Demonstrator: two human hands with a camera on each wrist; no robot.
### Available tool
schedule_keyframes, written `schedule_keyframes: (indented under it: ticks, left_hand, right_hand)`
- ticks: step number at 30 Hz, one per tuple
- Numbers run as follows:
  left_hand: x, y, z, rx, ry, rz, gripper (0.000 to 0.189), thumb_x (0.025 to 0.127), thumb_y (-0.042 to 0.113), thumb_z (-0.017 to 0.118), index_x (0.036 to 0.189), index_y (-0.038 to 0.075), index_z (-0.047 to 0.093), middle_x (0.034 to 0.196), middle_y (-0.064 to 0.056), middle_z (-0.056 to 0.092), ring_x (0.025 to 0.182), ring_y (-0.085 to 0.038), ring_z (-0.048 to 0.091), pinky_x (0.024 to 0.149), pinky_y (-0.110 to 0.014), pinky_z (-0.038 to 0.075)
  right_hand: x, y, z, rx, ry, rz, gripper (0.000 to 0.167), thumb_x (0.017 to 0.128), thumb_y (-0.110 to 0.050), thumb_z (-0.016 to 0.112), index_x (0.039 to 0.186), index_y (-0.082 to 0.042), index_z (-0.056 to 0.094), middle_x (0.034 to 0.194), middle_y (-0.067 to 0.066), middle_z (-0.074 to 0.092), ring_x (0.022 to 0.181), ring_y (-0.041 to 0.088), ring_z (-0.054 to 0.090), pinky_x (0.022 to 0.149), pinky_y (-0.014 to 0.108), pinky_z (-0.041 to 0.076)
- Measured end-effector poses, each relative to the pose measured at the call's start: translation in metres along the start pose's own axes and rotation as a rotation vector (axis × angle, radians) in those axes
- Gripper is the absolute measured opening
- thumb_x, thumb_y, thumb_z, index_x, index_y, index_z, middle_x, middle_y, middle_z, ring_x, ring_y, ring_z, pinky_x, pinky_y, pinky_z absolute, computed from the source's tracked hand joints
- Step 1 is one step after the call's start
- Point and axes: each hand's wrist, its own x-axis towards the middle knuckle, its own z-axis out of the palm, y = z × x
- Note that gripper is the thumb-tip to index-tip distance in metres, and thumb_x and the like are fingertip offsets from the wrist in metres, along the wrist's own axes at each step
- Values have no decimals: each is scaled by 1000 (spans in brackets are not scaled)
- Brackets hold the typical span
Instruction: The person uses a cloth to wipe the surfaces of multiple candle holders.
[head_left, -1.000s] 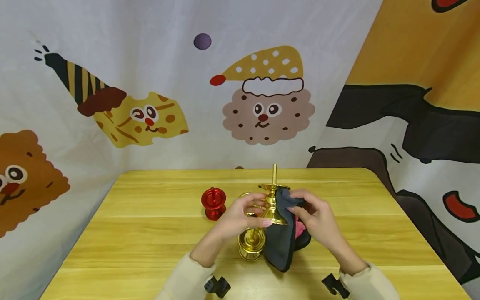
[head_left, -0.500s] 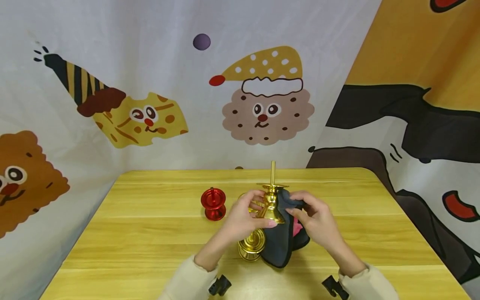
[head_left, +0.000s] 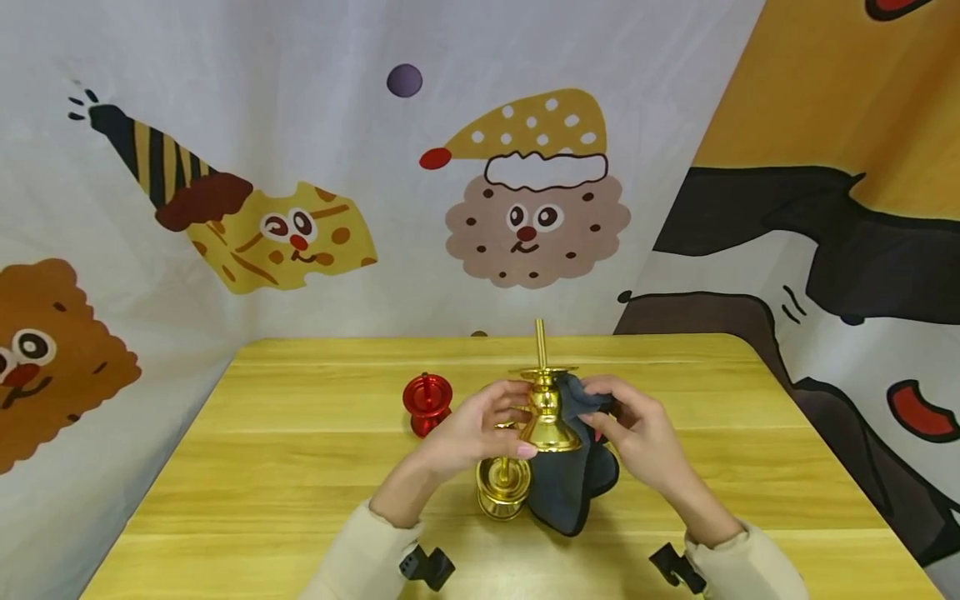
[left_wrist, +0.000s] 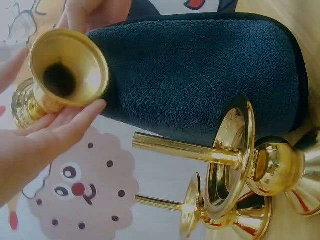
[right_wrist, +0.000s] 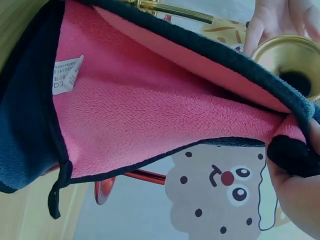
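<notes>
A shiny gold candlestick (head_left: 550,421) is held above the table in my left hand (head_left: 476,429), its spike pointing up and leaning slightly left. In the left wrist view the thumb lies at the rim of its hollow base (left_wrist: 95,75). My right hand (head_left: 641,429) pinches a dark blue-grey cleaning cloth (head_left: 558,492) against the candlestick's stem, just under the drip plate. The rest of the cloth hangs down toward the table. Its pink reverse (right_wrist: 140,105), with a white label, shows in the right wrist view.
Two more gold candlesticks stand left of the cloth, a nearer one (left_wrist: 275,170) and a farther one (left_wrist: 190,205). A red candlestick (head_left: 427,400) stands behind them to the left on the wooden table (head_left: 300,483). A cartoon-printed curtain (head_left: 337,125) hangs behind.
The candlestick's lean has shifted, with its spike now farther left and its base swung right. The hanging cloth has turned, and less of its pink side shows in the head view.
</notes>
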Motion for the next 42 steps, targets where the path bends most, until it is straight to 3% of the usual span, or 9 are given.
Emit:
schedule_keyframes:
  ticks: [7,12,16,21,24,29,35,38,42]
  left_hand:
    - [6,-3,16,305,184,-45,76,71,18,80,134,7,40,116,-3,49,107,-20,46,92,-38,43]
    - [7,-4,20,411,223,-43,77,71,15,80,136,5,40,110,-4,54,104,-23,50,88,-40,45]
    - [6,-3,15,286,168,-30,74,73,6,77,135,0,37,112,-8,53,103,-22,50,90,-37,44]
    - [1,-3,6,-91,-7,18,67,76,-7,68,132,-4,31,118,-18,49,103,-22,51,85,-30,47]
    - [0,-2,5,-187,-88,35,73,78,-6,66,137,-3,23,126,-22,44,106,-25,51,86,-30,48]
    - [3,-2,14,43,53,-22,76,79,7,71,140,5,27,125,-13,44,112,-23,46,94,-34,43]
    - [5,-6,20,310,163,-70,75,78,15,74,140,6,33,119,-7,50,114,-25,45,98,-44,37]
    - [5,-7,16,258,126,-39,75,78,7,72,140,2,31,117,-10,50,111,-25,46,97,-42,39]
    - [0,-7,7,42,25,3,72,79,-2,68,138,-1,28,120,-15,48,110,-23,46,95,-37,41]
  right_hand:
    - [0,-2,4,-32,-1,-51,32,72,22,62,96,0,62,98,15,60,80,11,56,54,20,48]
    - [2,-8,10,-219,22,-188,38,64,22,69,92,-3,63,95,8,61,87,17,58,71,13,48]
    - [1,-8,9,-181,9,-201,38,66,24,67,93,-2,62,98,10,60,88,17,57,69,14,48]
    - [-2,-1,1,27,-25,-20,31,76,23,56,98,1,57,104,16,56,74,10,55,53,22,48]
    - [-3,2,-2,28,-29,53,27,80,19,55,100,1,57,106,18,55,73,10,56,53,24,49]
    - [-2,0,2,-14,-6,16,29,76,19,59,98,0,59,100,16,58,69,13,54,51,23,47]
    - [-1,-7,10,-184,4,-189,40,65,23,67,93,-4,61,98,10,58,88,17,56,71,13,48]
    - [-2,-8,9,-163,4,-223,41,64,26,66,94,-2,61,100,13,58,89,15,56,70,11,47]
    - [-3,-5,5,16,4,-140,37,69,29,58,96,4,59,104,11,59,81,10,56,53,15,45]
